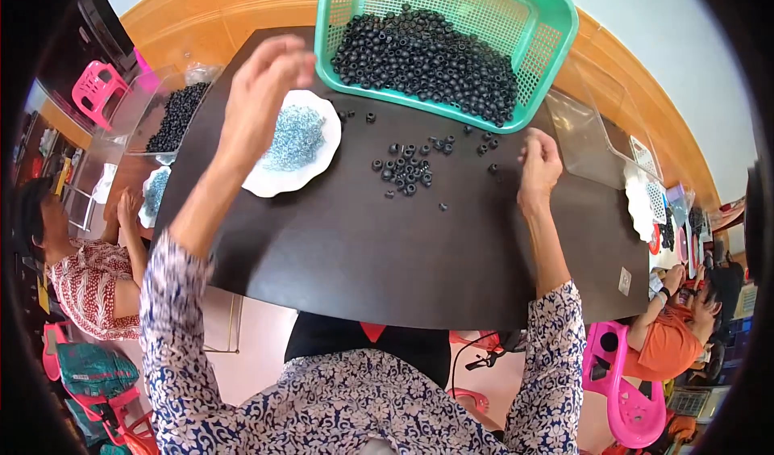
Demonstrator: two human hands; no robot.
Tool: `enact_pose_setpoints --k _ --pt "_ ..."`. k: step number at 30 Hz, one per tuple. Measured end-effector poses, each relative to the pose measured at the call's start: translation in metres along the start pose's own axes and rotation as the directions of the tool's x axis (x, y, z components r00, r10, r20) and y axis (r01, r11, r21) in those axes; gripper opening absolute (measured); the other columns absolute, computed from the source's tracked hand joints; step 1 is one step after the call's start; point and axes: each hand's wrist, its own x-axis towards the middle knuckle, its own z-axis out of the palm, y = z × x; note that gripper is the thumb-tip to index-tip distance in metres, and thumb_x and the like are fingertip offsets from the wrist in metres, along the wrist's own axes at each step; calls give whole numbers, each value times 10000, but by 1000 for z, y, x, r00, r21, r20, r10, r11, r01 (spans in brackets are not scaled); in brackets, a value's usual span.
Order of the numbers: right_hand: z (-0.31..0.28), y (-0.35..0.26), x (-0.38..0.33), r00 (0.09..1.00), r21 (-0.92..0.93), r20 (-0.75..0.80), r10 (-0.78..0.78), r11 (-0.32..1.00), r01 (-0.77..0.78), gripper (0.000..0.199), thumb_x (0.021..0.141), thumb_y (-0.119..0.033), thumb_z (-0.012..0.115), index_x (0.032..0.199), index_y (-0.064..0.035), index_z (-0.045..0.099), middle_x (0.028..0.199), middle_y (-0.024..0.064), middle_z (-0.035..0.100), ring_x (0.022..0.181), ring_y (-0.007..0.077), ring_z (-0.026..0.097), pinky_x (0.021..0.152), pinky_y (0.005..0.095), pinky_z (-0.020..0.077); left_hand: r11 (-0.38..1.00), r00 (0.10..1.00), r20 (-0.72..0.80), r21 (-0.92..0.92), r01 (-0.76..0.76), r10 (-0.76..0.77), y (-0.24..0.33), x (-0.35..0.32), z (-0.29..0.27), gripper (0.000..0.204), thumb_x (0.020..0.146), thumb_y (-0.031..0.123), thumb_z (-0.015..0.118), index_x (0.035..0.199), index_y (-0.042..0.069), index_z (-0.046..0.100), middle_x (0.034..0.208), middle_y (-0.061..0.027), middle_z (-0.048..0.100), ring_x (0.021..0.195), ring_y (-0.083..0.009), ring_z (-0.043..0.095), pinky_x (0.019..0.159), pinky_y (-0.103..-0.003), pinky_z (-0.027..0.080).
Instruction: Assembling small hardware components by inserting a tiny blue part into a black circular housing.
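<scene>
While a co-worker in a red patterned top sits at the far left beside a clear plastic tub of black rings, the person's left hand hangs raised above the white scalloped plate of small pale-blue metal pieces. Its fingers are bunched, the grip narrow, though I cannot tell whether anything is pinched inside. The plate sits close under that hand, probably so the tiny parts are an easy reach. Moving across the dark brown tabletop, a loose cluster of small black rubber rings lies spread at the centre, just in front of the green plastic mesh basket heaped with more, seemingly tipped out for picking singly. The right hand rests on the tabletop just beside the cluster, its grip curled nearly closed; its contents are hidden. A small white square label sits near the tabletop's right edge.
</scene>
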Motion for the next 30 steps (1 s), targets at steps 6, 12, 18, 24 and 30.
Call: enact_pose_setpoints --k 6,12,18,24,30 --pt "32 -42 -64 871 -287 490 38 950 120 153 912 -30 570 1020 -35 679 801 24 621 671 55 543 597 208 458 881 924 207 -294 371 -320 5 -156 39 216 952 110 561 1135 -4 570 1021 -91 654 946 -155 630 878 -316 522" --pt "51 -26 -42 672 -338 637 -376 647 683 178 836 -57 628 1001 -22 686 870 95 661 715 206 612 688 322 504 791 927 95 -495 360 -363 -31 -213 74 167 957 43 492 1097 0 573 990 -84 630 973 -182 628 887 -363 531" --pt "77 -42 -30 529 -396 815 -237 438 807 238 786 -162 677 1001 -66 707 948 105 671 880 304 573 816 401 484 882 940 84 -326 340 -331 -26 -220 79 154 958 4 499 1094 -8 569 1036 -50 597 980 -148 611 896 -330 517" --pt "82 -50 -27 551 -417 801 -234 442 794 278 778 -155 678 1036 -57 709 974 133 680 933 330 589 875 425 485 920 958 65 -266 288 -281 -29 -226 77 147 961 9 525 1102 -19 553 1052 -51 587 1001 -128 591 913 -307 500" --pt "82 -52 -32 492 -340 817 -300 437 832 259 784 -67 635 1038 -54 685 909 104 664 853 277 603 781 386 502 926 936 127 -150 345 -328 -25 -225 77 156 961 21 512 1106 -19 555 1029 -53 609 975 -120 599 908 -283 489"
